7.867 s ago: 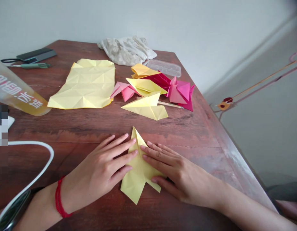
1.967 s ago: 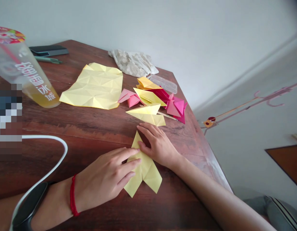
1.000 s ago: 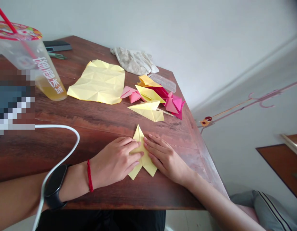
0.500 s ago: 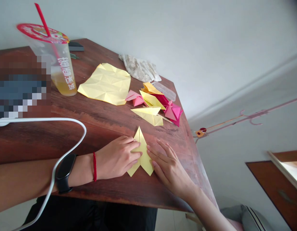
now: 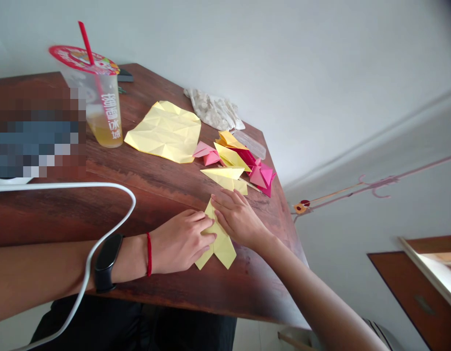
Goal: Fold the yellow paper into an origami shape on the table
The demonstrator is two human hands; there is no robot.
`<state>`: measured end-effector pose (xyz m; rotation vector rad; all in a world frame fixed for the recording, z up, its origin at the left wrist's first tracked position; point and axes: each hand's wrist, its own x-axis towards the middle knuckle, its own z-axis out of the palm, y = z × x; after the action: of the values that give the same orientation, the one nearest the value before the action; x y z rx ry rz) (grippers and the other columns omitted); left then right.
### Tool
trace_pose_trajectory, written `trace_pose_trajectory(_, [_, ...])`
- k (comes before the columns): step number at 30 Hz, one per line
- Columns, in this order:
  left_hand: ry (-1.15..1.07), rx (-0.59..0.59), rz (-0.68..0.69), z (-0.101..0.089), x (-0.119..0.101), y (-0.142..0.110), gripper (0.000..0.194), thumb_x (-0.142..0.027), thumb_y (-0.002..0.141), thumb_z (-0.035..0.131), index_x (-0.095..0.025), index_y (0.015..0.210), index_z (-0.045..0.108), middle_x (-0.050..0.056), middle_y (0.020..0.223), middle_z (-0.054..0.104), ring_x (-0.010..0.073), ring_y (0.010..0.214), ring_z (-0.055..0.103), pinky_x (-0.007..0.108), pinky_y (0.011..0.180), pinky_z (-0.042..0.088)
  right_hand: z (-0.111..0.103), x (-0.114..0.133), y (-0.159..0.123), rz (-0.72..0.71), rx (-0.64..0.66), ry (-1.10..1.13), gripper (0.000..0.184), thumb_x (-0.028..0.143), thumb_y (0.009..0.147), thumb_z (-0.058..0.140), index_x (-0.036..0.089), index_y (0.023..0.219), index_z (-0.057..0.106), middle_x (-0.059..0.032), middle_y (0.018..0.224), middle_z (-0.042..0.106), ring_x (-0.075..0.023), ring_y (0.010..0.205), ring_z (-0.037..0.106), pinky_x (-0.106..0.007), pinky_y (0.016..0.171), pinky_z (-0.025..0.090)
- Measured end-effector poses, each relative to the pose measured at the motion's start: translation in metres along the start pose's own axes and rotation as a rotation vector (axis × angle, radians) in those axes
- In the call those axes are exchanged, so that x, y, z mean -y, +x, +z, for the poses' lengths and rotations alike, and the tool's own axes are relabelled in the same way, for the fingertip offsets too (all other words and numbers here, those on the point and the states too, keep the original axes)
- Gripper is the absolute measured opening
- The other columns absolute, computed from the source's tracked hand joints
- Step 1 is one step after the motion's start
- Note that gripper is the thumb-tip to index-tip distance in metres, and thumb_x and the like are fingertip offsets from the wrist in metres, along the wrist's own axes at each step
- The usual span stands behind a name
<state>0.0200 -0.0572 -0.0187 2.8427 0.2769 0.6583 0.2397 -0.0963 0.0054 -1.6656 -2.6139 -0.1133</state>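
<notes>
A folded pale-yellow paper [image 5: 223, 247] lies on the table, its point away from me and two flaps toward me. My left hand [image 5: 181, 241] rests on the paper's left half, fingers slightly bent with the tips near the centre crease. Across its upper right edge lies my right hand [image 5: 240, 217], fingers stretched out and covering part of the tip. Just beyond my right fingers is another folded yellow paper [image 5: 227, 178]. Neither hand grips anything.
Several folded pink and yellow papers [image 5: 261, 174] lie behind, near a clear plastic case [image 5: 252, 144]. A creased yellow sheet [image 5: 165, 131], a drink cup [image 5: 108, 117] with a straw and a crumpled cloth [image 5: 213, 109] stand farther back. A white cable [image 5: 112, 185] crosses above my left forearm.
My right hand has slid up along the paper's right edge, from the lower right flap to near the tip. My left hand stays on the left half. The view has shifted slightly.
</notes>
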Motion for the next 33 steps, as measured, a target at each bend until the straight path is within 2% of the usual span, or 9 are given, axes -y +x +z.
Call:
trace_pose_trajectory(3, [0.015,0.090,0.048,-0.001,0.000,0.000,0.022,-0.024,0.100,0.051,-0.018,0.107,0.071,0.009,0.109,0.068,0.0259,0.103,0.061,0.041,0.093,0.049,-0.002,0.001,0.006,0.010,0.021,-0.020,0.036,0.023,0.104,0.046,0.015,0.131,0.068,-0.0099,0.138,0.067,-0.0350,0.139,0.048,-0.060,0.115,0.041])
trace_pose_trajectory(8, [0.001,0.038,0.026,0.002,0.000,-0.001,0.023,-0.026,0.102,0.052,-0.018,0.109,0.072,0.009,0.115,0.066,0.0236,0.105,0.060,0.040,0.095,0.048,-0.002,0.005,0.008,0.045,0.049,0.002,0.033,0.022,0.105,0.045,0.012,0.126,0.069,-0.0118,0.136,0.068,-0.0330,0.141,0.047,-0.056,0.114,0.041])
trace_pose_trajectory(12, [0.006,0.039,0.039,0.006,0.000,-0.002,0.021,-0.022,0.099,0.056,-0.017,0.109,0.073,0.010,0.115,0.066,0.0235,0.103,0.060,0.040,0.094,0.049,0.005,0.006,0.007,0.087,0.010,0.022,0.033,0.023,0.106,0.044,0.013,0.127,0.067,-0.0128,0.139,0.066,-0.0292,0.143,0.045,-0.051,0.115,0.041])
trace_pose_trajectory(16, [0.027,0.058,0.034,0.006,-0.001,-0.003,0.022,-0.024,0.098,0.056,-0.019,0.110,0.074,0.011,0.110,0.067,0.0252,0.100,0.061,0.041,0.092,0.050,0.018,0.010,0.009,0.124,-0.025,0.047,0.033,0.022,0.106,0.043,0.013,0.123,0.069,-0.0133,0.135,0.068,-0.0264,0.131,0.057,-0.044,0.115,0.042])
trace_pose_trajectory(20, [0.048,0.099,0.026,0.002,-0.002,-0.003,0.024,-0.024,0.098,0.055,-0.021,0.111,0.075,0.011,0.109,0.068,0.0265,0.101,0.062,0.041,0.091,0.051,0.024,0.018,0.006,0.169,-0.043,-0.001,0.035,0.022,0.105,0.044,0.011,0.128,0.067,-0.0139,0.136,0.068,-0.0285,0.131,0.057,-0.044,0.115,0.041])
trace_pose_trajectory(26, [-0.053,0.230,0.023,-0.005,0.005,0.001,0.034,-0.021,0.096,0.056,-0.021,0.126,0.072,0.013,0.130,0.066,0.0295,0.115,0.061,0.045,0.106,0.046,0.019,0.033,-0.025,0.195,-0.077,0.016,0.032,0.021,0.103,0.046,0.014,0.124,0.069,-0.0116,0.137,0.067,-0.0318,0.142,0.047,-0.048,0.120,0.036])
trace_pose_trajectory(30, [-0.091,0.289,-0.007,-0.007,0.009,0.007,0.034,-0.020,0.093,0.059,-0.022,0.123,0.075,0.012,0.128,0.068,0.0304,0.117,0.061,0.045,0.106,0.046,0.021,0.045,-0.057,0.227,-0.112,0.079,0.034,0.020,0.103,0.047,0.014,0.131,0.066,-0.0133,0.137,0.067,-0.0290,0.144,0.046,-0.049,0.120,0.035])
trace_pose_trajectory(33, [-0.094,0.313,-0.015,-0.009,0.013,0.015,0.028,-0.022,0.092,0.060,-0.024,0.113,0.079,0.011,0.122,0.070,0.0282,0.116,0.063,0.041,0.106,0.046,0.023,0.058,-0.080,0.260,-0.138,0.121,0.037,0.022,0.103,0.047,0.014,0.134,0.064,-0.0139,0.141,0.065,-0.0301,0.143,0.046,-0.050,0.120,0.035])
